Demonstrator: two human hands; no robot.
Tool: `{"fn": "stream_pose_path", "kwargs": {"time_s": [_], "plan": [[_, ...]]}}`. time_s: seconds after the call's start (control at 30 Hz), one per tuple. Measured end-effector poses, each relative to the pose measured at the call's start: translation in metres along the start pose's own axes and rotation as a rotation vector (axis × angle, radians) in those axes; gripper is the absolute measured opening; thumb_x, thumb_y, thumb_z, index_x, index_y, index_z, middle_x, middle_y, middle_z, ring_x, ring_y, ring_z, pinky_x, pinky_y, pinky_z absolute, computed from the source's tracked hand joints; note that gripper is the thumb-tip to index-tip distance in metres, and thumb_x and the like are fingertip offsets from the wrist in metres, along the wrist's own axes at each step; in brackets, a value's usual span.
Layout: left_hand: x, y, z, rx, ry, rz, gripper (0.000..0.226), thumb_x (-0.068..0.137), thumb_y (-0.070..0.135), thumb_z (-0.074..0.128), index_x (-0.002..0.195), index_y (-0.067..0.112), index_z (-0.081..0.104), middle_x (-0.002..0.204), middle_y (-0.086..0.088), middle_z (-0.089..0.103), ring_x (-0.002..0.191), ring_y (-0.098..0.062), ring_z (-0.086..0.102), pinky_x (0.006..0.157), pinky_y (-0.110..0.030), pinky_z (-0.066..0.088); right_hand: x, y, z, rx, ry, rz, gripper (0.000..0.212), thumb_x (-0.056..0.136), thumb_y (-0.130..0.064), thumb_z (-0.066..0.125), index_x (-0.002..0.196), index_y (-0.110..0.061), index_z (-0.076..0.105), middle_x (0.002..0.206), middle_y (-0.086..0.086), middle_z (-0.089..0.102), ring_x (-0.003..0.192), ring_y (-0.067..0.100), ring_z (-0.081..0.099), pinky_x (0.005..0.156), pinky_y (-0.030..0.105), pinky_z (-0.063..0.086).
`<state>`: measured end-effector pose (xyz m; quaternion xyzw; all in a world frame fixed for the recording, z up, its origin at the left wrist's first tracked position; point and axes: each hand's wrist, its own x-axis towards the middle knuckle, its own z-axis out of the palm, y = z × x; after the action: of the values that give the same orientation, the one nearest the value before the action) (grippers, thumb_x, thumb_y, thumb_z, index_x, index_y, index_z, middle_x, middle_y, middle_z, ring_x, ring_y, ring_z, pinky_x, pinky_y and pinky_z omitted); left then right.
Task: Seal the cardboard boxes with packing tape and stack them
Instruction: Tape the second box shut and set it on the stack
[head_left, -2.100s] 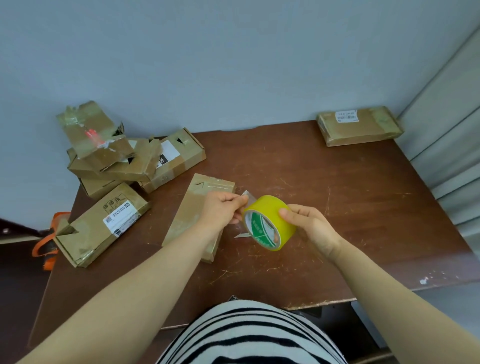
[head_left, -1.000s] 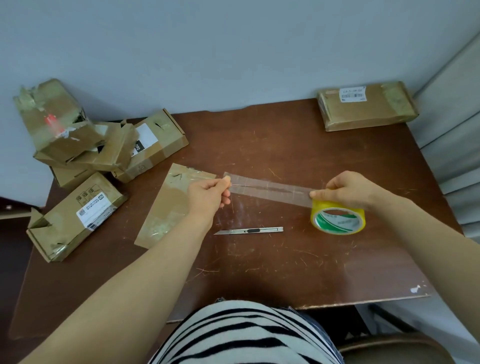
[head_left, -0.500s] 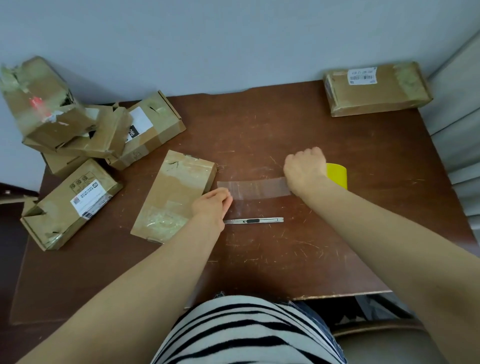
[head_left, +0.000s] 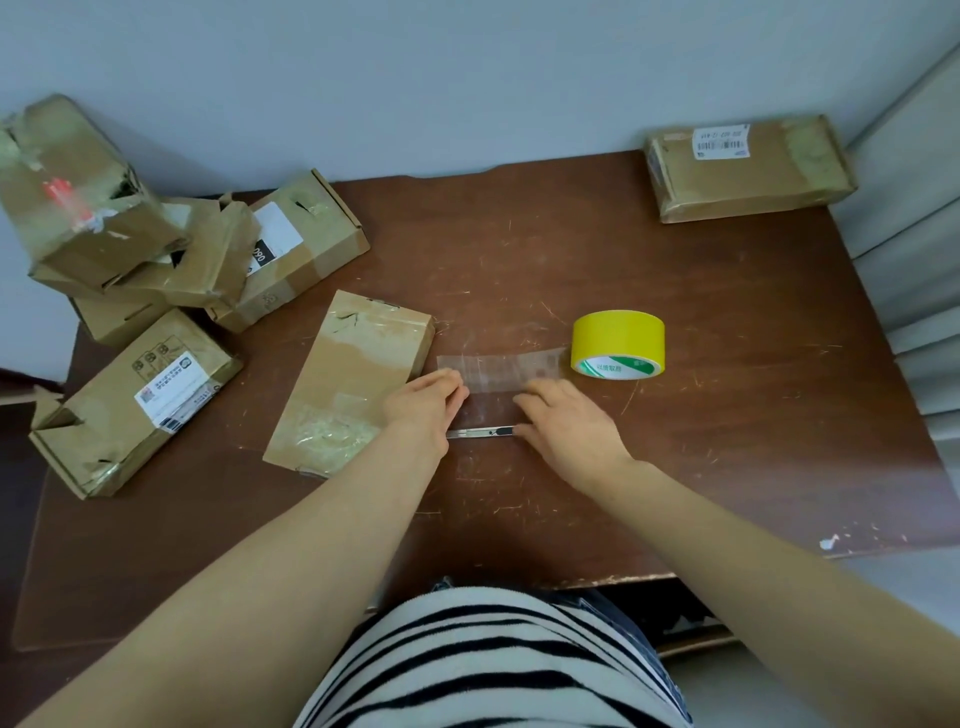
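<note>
A yellow tape roll (head_left: 618, 340) stands on the brown table (head_left: 727, 415), and a clear tape strip (head_left: 498, 366) runs from it to the left, flat on the wood. My left hand (head_left: 423, 402) pinches the strip's left end, beside a flat cardboard box (head_left: 348, 379) lying at mid-table. My right hand (head_left: 563, 423) is off the roll, fingers loosely spread over the near part of the strip. Its thumb touches the right end of a utility knife (head_left: 478, 432) that lies just below the strip, between my two hands.
Several worn boxes are heaped at the table's back left (head_left: 156, 249), with one more labelled box (head_left: 130, 400) at the left edge. A taped box (head_left: 748, 166) lies in the back right corner against the wall. Window blinds flank the right side.
My right hand set the roll down on the table, let it go and came back to the knife. The pulled-out strip now lies on the wood, its left end still in my left hand.
</note>
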<state>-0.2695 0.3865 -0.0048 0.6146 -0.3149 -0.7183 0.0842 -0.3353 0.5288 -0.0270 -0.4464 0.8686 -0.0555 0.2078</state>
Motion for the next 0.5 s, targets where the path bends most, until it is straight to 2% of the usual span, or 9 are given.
{"fn": "stream_pose_path", "kwargs": {"time_s": [0.07,0.13,0.23,0.3,0.4,0.47,0.5], "plan": [[-0.001,0.002,0.0,0.012,-0.015,-0.007,0.005,0.088,0.001,0.065,0.089,0.005,0.067,0.101,-0.007,0.069,0.093,-0.019,0.067,0.081,-0.025,0.055,-0.007,-0.004,0.008,0.0,-0.037,-0.06,0.046,0.099,-0.031,0.046,0.141,-0.015,0.04,0.143,0.004,0.04,0.131,0.023,0.034,0.107,0.032,0.031],[-0.003,0.003,0.0,0.015,-0.025,-0.015,0.005,0.088,0.0,0.065,0.089,0.004,0.067,0.097,-0.006,0.068,0.096,-0.019,0.066,0.084,-0.026,0.054,-0.011,-0.007,0.011,-0.07,-0.071,-0.074,0.044,0.098,-0.021,0.048,0.141,-0.017,0.04,0.136,0.003,0.044,0.125,0.023,0.039,0.101,0.032,0.036],[0.0,0.005,-0.002,0.05,-0.03,-0.026,0.006,0.087,0.0,0.066,0.084,0.005,0.067,0.095,-0.007,0.069,0.094,-0.019,0.067,0.084,-0.026,0.055,-0.021,-0.008,0.009,-0.051,-0.128,0.007,0.035,0.096,-0.015,0.048,0.131,-0.016,0.047,0.123,0.004,0.049,0.114,0.024,0.045,0.09,0.033,0.042],[0.001,0.007,-0.001,0.053,-0.029,-0.039,0.007,0.088,0.001,0.065,0.083,0.005,0.067,0.092,-0.006,0.069,0.095,-0.018,0.067,0.09,-0.028,0.053,-0.034,-0.003,0.004,0.096,-0.216,0.112,0.031,0.095,-0.018,0.046,0.126,-0.014,0.05,0.118,0.007,0.048,0.109,0.028,0.05,0.085,0.035,0.044],[0.003,0.006,-0.001,0.054,-0.022,-0.043,0.007,0.088,0.002,0.065,0.083,0.006,0.067,0.087,-0.004,0.069,0.096,-0.017,0.068,0.093,-0.031,0.052,-0.05,0.01,-0.001,0.36,-0.254,0.279,0.026,0.092,-0.017,0.049,0.117,-0.013,0.055,0.108,0.007,0.054,0.098,0.026,0.056,0.081,0.03,0.044],[0.004,0.006,-0.002,0.071,-0.009,-0.035,0.005,0.086,0.003,0.068,0.083,0.007,0.069,0.089,-0.004,0.071,0.093,-0.016,0.069,0.09,-0.03,0.054,-0.057,0.015,-0.003,0.69,-0.252,0.478,0.018,0.092,-0.012,0.048,0.106,-0.011,0.06,0.087,0.004,0.061,0.069,0.018,0.056,0.06,0.025,0.044],[0.003,0.006,-0.002,0.075,-0.007,-0.039,0.005,0.086,0.003,0.068,0.083,0.007,0.069,0.09,-0.005,0.071,0.094,-0.016,0.069,0.09,-0.03,0.055,-0.059,0.016,-0.003,0.876,-0.25,0.569,0.016,0.092,-0.009,0.048,0.102,-0.009,0.061,0.077,0.003,0.062,0.054,0.014,0.05,0.048,0.023,0.04]]}}
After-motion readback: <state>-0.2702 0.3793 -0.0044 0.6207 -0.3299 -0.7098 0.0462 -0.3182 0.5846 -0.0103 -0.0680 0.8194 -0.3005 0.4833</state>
